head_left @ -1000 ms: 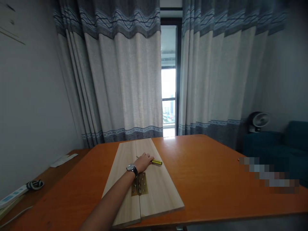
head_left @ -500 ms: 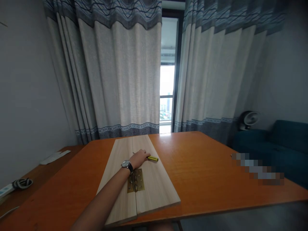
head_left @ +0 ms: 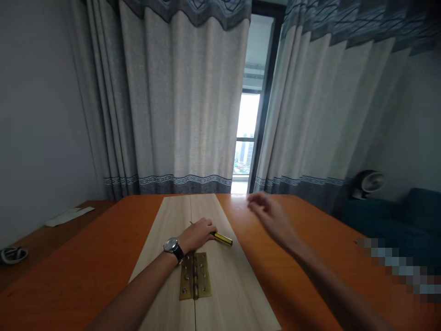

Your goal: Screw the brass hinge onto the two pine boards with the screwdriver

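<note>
Two pale wooden boards (head_left: 165,225) lie side by side on the orange table (head_left: 303,216), joined by a brass hinge (head_left: 195,276). My left hand (head_left: 198,233), with a watch on the wrist, rests closed on the boards just beyond the hinge, gripping a yellow-and-black screwdriver (head_left: 223,238) whose handle sticks out to the right. My right hand (head_left: 270,216) hovers above the table right of the boards, blurred by motion, fingers loosely stretched toward the left, holding nothing I can see.
Long grey-and-cream curtains (head_left: 186,105) hang behind the table, with a window gap (head_left: 246,147) between them. A lower wooden side table (head_left: 51,230) at left carries a white paper and a coiled cable (head_left: 12,254). A teal sofa (head_left: 396,216) and small fan (head_left: 370,183) stand at right.
My right hand has come into view above the table right of the boards. The camera has tilted and moved closer. My left hand stays on the screwdriver.
</note>
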A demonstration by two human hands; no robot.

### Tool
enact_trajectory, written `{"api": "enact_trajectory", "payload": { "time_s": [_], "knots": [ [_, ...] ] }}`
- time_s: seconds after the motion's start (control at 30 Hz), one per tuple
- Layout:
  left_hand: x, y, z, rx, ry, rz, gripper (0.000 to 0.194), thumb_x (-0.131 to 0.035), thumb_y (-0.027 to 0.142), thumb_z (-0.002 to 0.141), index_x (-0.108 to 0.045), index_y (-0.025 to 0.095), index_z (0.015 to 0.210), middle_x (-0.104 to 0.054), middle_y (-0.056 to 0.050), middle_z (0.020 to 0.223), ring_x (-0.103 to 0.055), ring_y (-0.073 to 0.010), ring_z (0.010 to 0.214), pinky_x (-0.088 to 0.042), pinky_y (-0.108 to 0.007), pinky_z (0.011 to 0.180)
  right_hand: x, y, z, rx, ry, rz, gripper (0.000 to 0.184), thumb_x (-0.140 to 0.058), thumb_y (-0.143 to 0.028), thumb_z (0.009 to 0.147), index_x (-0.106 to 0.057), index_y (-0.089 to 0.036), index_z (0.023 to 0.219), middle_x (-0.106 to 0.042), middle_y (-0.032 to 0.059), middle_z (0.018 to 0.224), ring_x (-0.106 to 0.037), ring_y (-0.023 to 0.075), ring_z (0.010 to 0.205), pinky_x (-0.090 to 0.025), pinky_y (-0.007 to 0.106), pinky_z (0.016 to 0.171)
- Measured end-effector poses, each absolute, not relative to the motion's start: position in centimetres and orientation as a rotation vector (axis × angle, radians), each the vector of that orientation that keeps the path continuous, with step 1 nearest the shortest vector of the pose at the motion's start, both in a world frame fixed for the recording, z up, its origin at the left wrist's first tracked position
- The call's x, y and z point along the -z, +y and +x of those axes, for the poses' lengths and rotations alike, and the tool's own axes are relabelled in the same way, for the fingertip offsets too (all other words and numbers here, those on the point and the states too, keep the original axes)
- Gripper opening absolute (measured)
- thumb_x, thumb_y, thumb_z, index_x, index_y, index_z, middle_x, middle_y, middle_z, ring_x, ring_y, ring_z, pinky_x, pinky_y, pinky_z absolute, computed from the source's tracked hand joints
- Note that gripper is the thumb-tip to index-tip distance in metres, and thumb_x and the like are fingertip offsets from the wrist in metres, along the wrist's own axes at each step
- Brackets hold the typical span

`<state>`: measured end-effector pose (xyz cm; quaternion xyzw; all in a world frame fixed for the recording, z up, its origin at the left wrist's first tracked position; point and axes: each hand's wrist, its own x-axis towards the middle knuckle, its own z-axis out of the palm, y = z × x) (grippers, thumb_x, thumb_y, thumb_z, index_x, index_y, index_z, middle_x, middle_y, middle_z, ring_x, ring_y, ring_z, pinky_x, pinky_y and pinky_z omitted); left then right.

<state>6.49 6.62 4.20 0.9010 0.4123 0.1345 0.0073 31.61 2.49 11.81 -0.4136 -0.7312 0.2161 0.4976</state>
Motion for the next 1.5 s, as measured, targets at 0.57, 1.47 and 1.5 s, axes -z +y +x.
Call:
{"api": "enact_trajectory", "payload": {
  "time_s": [0.57,1.47,1.5],
  "knots": [
    [-3.0,7.0,0.0,-0.743,1.256,2.595,0.017,-0.055,0.023,0.098,-0.068,0.017,0.107,-0.067,-0.008,0.107,-0.059,-0.0204,0.105,-0.045,-0.030,0.094,-5.2,5.2,28.9,-0.700,-2.285,-1.194,0.034,-0.047,-0.032,0.092,-0.072,-0.015,0.108,-0.073,0.0079,0.098,-0.065,0.0230,0.086,-0.046,0.033,0.077],
    [-2.4,6.4,-0.9,-0.830,1.215,2.566,0.023,-0.050,0.025,0.101,-0.072,0.017,0.100,-0.068,-0.007,0.101,-0.060,-0.0188,0.100,-0.047,-0.028,0.090,-4.9,5.7,28.9,-1.128,-1.254,-0.821,0.043,-0.080,-0.055,0.071,-0.072,-0.015,0.086,-0.046,-0.0020,0.060,-0.042,0.0095,0.054,-0.029,0.023,0.045],
    [-2.5,6.2,-1.0,-0.848,1.210,2.558,0.024,-0.049,0.025,0.101,-0.072,0.017,0.101,-0.068,-0.008,0.101,-0.060,-0.0189,0.101,-0.047,-0.029,0.091,-4.9,5.5,28.7,-1.112,-1.258,-0.814,0.044,-0.079,-0.056,0.071,-0.072,-0.015,0.085,-0.045,-0.0023,0.059,-0.042,0.0095,0.053,-0.030,0.023,0.045]
  ]
}}
